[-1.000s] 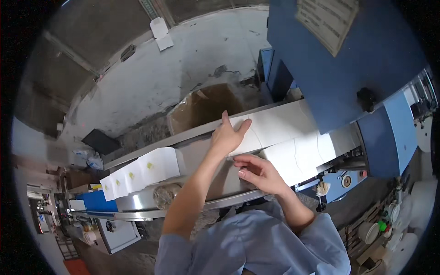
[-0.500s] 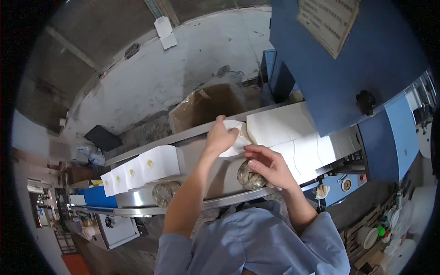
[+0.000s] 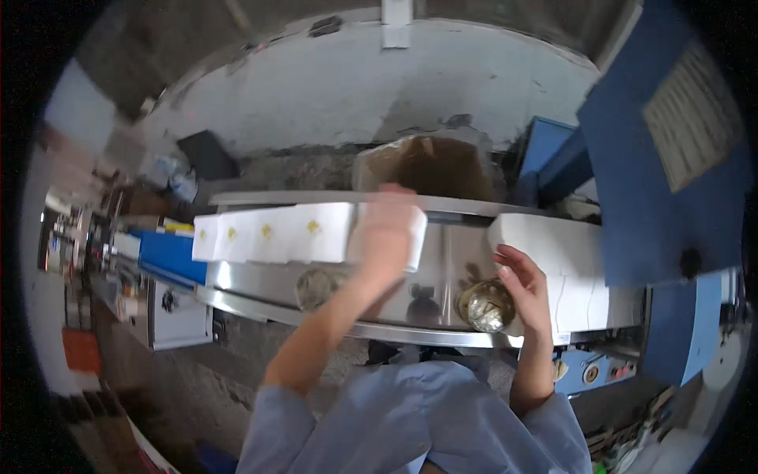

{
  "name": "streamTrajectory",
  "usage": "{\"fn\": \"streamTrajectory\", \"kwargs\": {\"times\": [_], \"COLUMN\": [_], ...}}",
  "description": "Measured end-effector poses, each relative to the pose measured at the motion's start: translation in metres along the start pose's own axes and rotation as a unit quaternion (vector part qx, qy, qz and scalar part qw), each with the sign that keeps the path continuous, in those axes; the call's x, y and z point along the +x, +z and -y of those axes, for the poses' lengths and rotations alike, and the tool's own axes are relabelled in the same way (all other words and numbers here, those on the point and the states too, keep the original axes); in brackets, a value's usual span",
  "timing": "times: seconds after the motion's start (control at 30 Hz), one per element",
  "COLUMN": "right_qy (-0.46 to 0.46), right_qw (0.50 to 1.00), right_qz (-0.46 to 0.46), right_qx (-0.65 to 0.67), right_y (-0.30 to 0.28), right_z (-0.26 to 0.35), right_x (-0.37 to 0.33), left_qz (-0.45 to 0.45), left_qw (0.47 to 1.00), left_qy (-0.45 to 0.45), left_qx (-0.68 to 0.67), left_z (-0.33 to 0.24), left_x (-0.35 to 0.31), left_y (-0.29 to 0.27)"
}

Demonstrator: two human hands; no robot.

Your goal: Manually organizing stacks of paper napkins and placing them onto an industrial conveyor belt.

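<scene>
My left hand (image 3: 384,229) is blurred and presses a white paper roll (image 3: 412,237) against the right end of a row of white rolls (image 3: 272,232) on the steel chute (image 3: 442,261). My right hand (image 3: 523,286) hovers with fingers apart at the left edge of a block of white rolls (image 3: 564,261) coming out of the blue machine (image 3: 671,166). It holds nothing. A shiny round knob (image 3: 483,306) sits just left of that hand.
An open brown cardboard box (image 3: 426,166) stands behind the chute. A grey concrete wall rises beyond it. A blue bin (image 3: 170,254) and a white cabinet (image 3: 178,316) stand at the left. Buttons on a blue panel (image 3: 592,370) sit at the lower right.
My left hand carried one roll leftward from the block at the machine to the end of the row. My right hand stayed near the block. The view tilted and shifted.
</scene>
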State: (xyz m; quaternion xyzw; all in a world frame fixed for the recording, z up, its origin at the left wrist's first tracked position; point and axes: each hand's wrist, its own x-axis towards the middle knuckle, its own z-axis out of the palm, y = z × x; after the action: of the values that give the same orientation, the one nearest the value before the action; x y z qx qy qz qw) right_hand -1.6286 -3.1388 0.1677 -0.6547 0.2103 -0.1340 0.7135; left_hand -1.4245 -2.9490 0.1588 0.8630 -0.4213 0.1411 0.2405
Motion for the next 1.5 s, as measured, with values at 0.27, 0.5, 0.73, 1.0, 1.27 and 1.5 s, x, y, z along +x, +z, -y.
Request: {"fn": "streamTrajectory", "kwargs": {"times": [0.27, 0.5, 0.73, 1.0, 1.27, 1.5], "right_qy": [-0.013, 0.016, -0.030, -0.058, -0.139, -0.303], "right_qw": [1.000, 0.998, 0.991, 0.984, 0.941, 0.857], "right_qz": [-0.009, 0.042, 0.124, 0.164, 0.253, 0.152], "right_qx": [-0.003, 0.049, 0.027, -0.038, -0.177, -0.387], "right_y": [-0.002, 0.004, -0.001, 0.005, 0.091, 0.193], "right_z": [-0.003, 0.010, -0.005, -0.020, -0.033, -0.077], "right_x": [-0.002, -0.020, -0.054, -0.059, -0.026, 0.000], "left_qz": [0.461, 0.298, 0.354, 0.389, 0.354, 0.344], "left_qw": [0.812, 0.899, 0.907, 0.906, 0.927, 0.906], "left_qy": [0.187, -0.188, -0.155, -0.094, -0.048, -0.086], "left_qx": [0.305, -0.261, -0.165, -0.135, -0.116, -0.233], "left_z": [-0.029, -0.073, -0.184, -0.188, -0.183, -0.154], "left_x": [-0.017, 0.043, 0.115, 0.122, 0.116, 0.107], "left_y": [0.040, 0.056, 0.101, 0.124, 0.131, 0.110]}}
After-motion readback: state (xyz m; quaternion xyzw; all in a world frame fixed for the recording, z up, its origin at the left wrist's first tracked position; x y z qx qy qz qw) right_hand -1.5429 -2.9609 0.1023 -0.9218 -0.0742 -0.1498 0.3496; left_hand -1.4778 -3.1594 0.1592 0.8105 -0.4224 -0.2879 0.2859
